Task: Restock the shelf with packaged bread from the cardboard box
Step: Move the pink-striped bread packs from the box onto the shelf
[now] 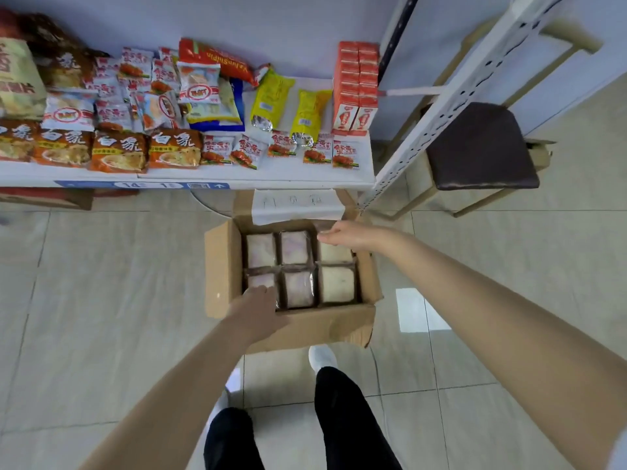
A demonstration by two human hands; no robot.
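An open cardboard box (220, 266) sits on the tiled floor below the white shelf (237, 174). Inside it lie several clear-wrapped bread packs in two rows, for example the far middle one (295, 247) and the near right one (337, 283). My left hand (258, 310) reaches over the box's near left corner, its fingers resting on the near left pack (261, 279). My right hand (346, 234) hovers at the far right corner, fingers stretched leftwards over the far right pack (336, 252). Neither hand lifts a pack.
The shelf carries noodle packs (118, 150), small snack packets (281, 145), yellow packets (271, 96) and red cartons (356, 86). A white perforated upright (424, 130) and a dark-cushioned chair (481, 147) stand at the right. My white shoe (322, 357) is just behind the box.
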